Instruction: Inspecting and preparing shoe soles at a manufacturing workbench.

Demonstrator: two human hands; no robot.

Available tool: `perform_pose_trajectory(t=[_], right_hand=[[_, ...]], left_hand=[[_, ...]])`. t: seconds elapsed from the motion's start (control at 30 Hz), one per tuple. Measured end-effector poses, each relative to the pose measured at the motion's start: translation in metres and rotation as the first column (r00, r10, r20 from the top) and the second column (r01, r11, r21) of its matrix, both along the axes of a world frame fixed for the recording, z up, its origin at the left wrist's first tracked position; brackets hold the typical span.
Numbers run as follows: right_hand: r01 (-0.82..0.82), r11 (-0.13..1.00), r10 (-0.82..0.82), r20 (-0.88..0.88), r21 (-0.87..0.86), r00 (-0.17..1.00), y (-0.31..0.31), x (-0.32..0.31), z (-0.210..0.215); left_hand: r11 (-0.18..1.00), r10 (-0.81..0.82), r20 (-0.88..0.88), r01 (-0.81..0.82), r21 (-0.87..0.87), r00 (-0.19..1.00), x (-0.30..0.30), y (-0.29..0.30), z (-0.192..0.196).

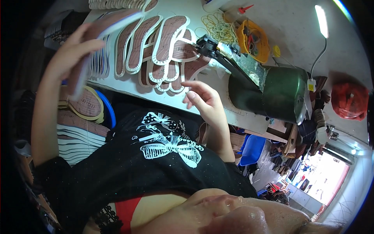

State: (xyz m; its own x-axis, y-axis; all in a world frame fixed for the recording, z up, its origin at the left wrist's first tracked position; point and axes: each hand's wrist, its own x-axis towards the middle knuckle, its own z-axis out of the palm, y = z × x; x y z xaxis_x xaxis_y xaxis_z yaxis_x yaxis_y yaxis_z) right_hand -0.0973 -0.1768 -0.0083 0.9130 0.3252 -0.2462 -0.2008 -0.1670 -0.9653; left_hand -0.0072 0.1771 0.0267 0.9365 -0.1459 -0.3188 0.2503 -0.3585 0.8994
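The left hand (72, 50) grips a blurred brown insole (107, 25) with a pale edge, thumb across it, at the left end of the table (220, 89); whether one piece or several, cannot tell. The right hand (205, 97) is half-curled, apparently empty, beside the overlapping insoles (167, 39); contact unclear. Beyond stands a green machine (269, 93). Step, as judged: sorting insoles by hand. The next move likely calls for controlled placement.
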Motion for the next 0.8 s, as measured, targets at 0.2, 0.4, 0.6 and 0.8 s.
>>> perform_pose_trajectory(t=[0.2,0.4,0.6,0.8], right_hand=[[0.005,0.998,-0.037,0.477,0.068,0.878,0.056,0.016,0.033],[0.069,0.924,-0.182,0.274,0.376,0.944,0.012,0.004,0.046],[0.164,0.600,-0.234,-0.024,0.783,0.972,-0.006,0.032,0.005],[0.131,0.532,-0.232,-0.005,0.837,0.973,-0.004,0.037,0.000]], left_hand=[[0.732,0.051,-0.042,-0.067,-0.678,0.998,-0.021,-0.148,-0.020],[0.501,-0.032,-0.007,0.010,-0.865,0.999,-0.001,-0.184,-0.006],[0.392,-0.078,0.006,0.036,-0.919,0.997,-0.011,-0.221,-0.005],[0.353,-0.300,0.094,0.202,-0.914,0.949,-0.012,-0.218,-0.006]])
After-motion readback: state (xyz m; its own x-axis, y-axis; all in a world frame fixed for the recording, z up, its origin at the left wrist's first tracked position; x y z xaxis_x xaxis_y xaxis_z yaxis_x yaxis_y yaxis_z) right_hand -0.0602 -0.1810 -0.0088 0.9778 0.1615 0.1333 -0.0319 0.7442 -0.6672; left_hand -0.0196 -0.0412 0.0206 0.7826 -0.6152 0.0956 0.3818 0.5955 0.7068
